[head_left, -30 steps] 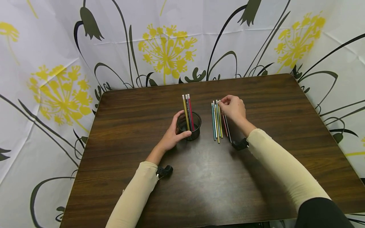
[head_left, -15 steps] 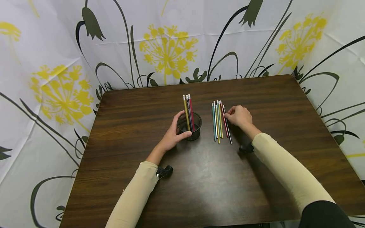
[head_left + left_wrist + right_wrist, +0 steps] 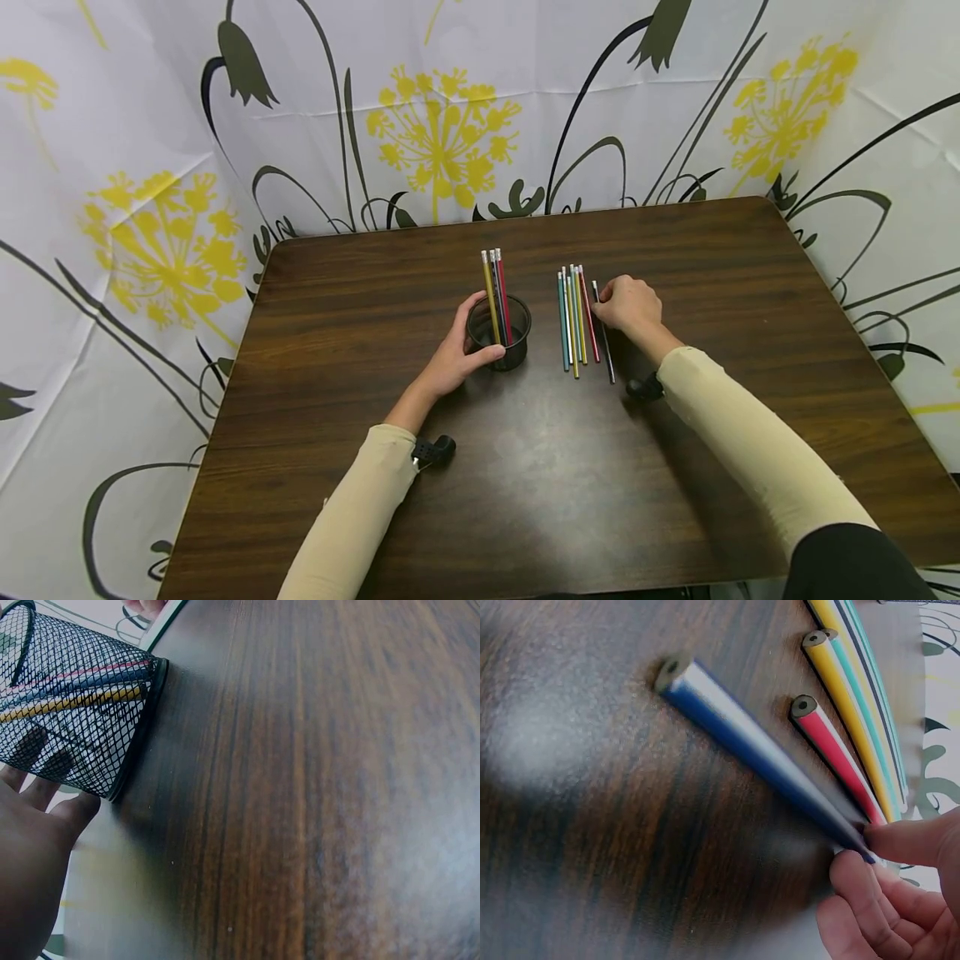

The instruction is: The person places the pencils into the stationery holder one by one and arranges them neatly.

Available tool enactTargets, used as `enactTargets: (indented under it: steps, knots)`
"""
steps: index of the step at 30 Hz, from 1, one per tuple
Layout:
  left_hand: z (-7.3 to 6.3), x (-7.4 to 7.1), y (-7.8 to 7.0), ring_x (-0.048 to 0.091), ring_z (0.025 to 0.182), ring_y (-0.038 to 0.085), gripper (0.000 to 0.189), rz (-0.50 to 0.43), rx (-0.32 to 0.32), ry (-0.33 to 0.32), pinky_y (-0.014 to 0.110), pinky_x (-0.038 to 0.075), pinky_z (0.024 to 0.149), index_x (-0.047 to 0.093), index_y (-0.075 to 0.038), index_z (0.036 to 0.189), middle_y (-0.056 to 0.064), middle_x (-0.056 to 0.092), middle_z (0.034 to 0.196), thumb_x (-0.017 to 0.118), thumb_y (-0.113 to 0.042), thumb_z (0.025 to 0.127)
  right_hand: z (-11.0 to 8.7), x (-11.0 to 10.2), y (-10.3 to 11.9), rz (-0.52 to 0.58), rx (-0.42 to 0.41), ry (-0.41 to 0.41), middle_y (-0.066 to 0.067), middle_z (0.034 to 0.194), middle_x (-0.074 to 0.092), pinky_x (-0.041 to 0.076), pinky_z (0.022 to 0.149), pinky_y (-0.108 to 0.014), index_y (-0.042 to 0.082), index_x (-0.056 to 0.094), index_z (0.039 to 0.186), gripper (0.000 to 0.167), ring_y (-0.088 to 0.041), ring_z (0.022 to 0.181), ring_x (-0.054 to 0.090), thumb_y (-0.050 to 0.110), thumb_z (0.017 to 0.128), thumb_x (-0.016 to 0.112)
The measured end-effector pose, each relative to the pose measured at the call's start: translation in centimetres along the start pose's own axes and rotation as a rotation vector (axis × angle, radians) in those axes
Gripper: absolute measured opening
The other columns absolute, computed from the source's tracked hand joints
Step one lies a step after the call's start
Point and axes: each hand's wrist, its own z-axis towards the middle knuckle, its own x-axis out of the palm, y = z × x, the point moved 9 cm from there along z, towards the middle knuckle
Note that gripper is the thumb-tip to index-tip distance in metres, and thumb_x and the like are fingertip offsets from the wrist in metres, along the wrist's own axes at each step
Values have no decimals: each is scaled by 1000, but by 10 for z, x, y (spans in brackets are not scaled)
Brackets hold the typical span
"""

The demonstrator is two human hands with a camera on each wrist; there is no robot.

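Observation:
My left hand (image 3: 448, 363) holds a black mesh pencil cup (image 3: 513, 357) from its left side, thumb in front and fingers behind. Upright in the cup lean a yellow, a dark and a red pencil (image 3: 505, 304); their lower ends show through the mesh (image 3: 90, 701) in the left wrist view. My right hand (image 3: 632, 305) pinches a dark blue pencil (image 3: 757, 757) near its eraser end, between thumb and fingers. That pencil lies apart from a red pencil (image 3: 836, 746) to its left. Several teal, white and yellow pencils (image 3: 573, 321) lie beside the red one.
A dark wood-grain table (image 3: 525, 500) bears everything. Behind it hangs a white cloth with yellow and grey flowers (image 3: 442, 142). Black wrist cameras (image 3: 433, 451) sit on both wrists.
My right hand has left the top of the row for the dark blue pencil at its right edge. That pencil has shifted right, away from the red one. The left hand stays on the cup.

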Motion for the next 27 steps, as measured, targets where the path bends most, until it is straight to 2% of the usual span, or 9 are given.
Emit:
enactTargets:
  steps: [7, 10, 14, 17, 21, 27]
  knots:
    - [1, -1, 0, 31, 139, 39, 83, 13, 2, -2, 62, 28, 107, 13, -17, 156, 19, 22, 154, 66, -8, 92, 0, -4, -2, 31, 17, 19, -4, 71, 68, 47, 66, -42, 8, 71, 99, 24, -22, 66, 63, 28, 88, 66]
    - [1, 0, 0, 31, 138, 40, 83, 14, 6, 1, 62, 28, 107, 13, -16, 156, 20, 24, 153, 66, -7, 92, -2, -11, 0, 49, 14, 15, -5, 68, 69, 48, 67, -44, 8, 70, 101, 24, -21, 63, 65, 28, 90, 65]
    - [0, 1, 0, 33, 137, 40, 83, 12, 7, 3, 62, 29, 106, 12, -14, 156, 21, 25, 153, 65, -4, 92, -5, -30, 8, 97, -11, -72, -7, 84, 71, 48, 69, -48, 9, 71, 100, 22, -27, 75, 64, 28, 90, 63]
    - [-1, 1, 0, 32, 137, 40, 83, 15, 6, 3, 62, 30, 106, 12, -15, 156, 21, 23, 154, 65, -4, 92, -8, -49, 20, 167, -52, -178, -7, 92, 71, 47, 68, -47, 11, 71, 99, 21, -28, 81, 63, 28, 90, 63]
    - [-1, 0, 0, 31, 138, 39, 82, 13, 12, 4, 62, 29, 106, 12, -15, 156, 20, 23, 154, 64, -4, 93, -17, -73, 45, 289, -130, -292, -4, 89, 72, 45, 63, -40, 12, 72, 101, 22, -23, 78, 63, 29, 90, 64]
    - [0, 1, 1, 32, 138, 37, 82, 17, 10, 5, 61, 29, 107, 12, -16, 156, 20, 24, 154, 64, -4, 93, -40, -100, 87, 525, -279, -379, -3, 83, 72, 43, 63, -27, 10, 71, 102, 21, -13, 72, 62, 25, 88, 69]
